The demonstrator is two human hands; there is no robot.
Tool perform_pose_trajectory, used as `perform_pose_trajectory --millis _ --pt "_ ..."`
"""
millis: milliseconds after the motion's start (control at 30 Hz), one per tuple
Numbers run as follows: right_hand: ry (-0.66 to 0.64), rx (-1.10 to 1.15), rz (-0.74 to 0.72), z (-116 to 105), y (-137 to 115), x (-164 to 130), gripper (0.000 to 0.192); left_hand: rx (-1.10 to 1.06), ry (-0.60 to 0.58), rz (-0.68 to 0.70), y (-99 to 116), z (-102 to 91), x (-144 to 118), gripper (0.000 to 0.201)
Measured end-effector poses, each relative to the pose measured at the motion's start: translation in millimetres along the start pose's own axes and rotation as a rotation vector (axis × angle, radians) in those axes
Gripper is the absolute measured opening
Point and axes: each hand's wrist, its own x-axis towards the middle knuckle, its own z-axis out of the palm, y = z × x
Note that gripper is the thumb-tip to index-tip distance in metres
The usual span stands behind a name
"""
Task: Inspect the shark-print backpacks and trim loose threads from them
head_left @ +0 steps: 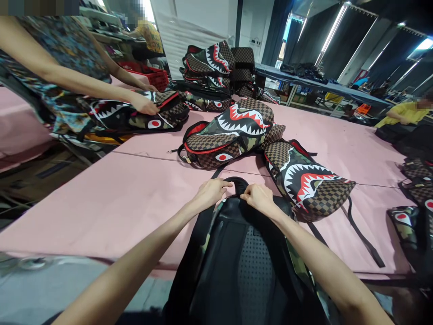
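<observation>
A black backpack [257, 257] stands at the table's front edge with its padded back panel facing me and camouflage cloth showing along its sides. At its top is a black carry handle [241, 184]. My left hand [214, 190] is closed at the left end of this handle, its fingertips on the top edge. On the other side my right hand [259, 197] pinches the top by the handle's right end. Just beyond lie a checkered backpack [226, 131] with a shark-mouth print and, to the right, another shark-mouth backpack [309, 180] with a loose strap.
A pink-covered table [101, 203] spreads ahead. On the left a co-worker's hands [145, 103] touch another shark-mouth backpack [135, 115]. Stacked backpacks [216, 63] stand at the back, near a red crate [154, 76]. More bags [411, 221] lie at the right edge.
</observation>
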Motion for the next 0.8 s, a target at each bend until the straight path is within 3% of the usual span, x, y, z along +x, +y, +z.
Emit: perform_pose_trajectory --millis 100,167,267,367,500,600,700,800 --pt "0.060 0.110 -0.035 2 7 -1 0.018 -0.135 0.082 0.088 -2 -5.9 -6 0.051" --pt "0.086 0.410 -0.081 0 19 -3 0.018 -0.290 0.131 0.054 -5 -10.9 -11 0.057" --pt "0.156 0.962 -0.081 -5 40 -7 0.029 -0.571 -0.022 -0.157 -11 -16.4 -14 0.046" --pt "0.226 1.242 -0.002 -10 49 -13 0.037 -0.858 -0.247 -0.242 -17 -15.4 -12 0.044" --pt "0.204 1.282 0.057 -6 35 -11 0.035 -1.182 -0.381 -0.274 -25 -6.1 -9 0.039" --pt "0.072 1.229 0.019 7 16 3 0.029 -1.250 -0.384 -0.303 -26 -0.8 -9 0.038" --pt "-0.047 1.169 0.010 20 3 22 0.023 -1.249 -0.381 -0.299 -23 -1.8 -11 0.038" --pt "-0.053 1.166 0.047 26 3 32 0.026 -1.091 -0.314 -0.267 -20 -6.1 -30 0.033"
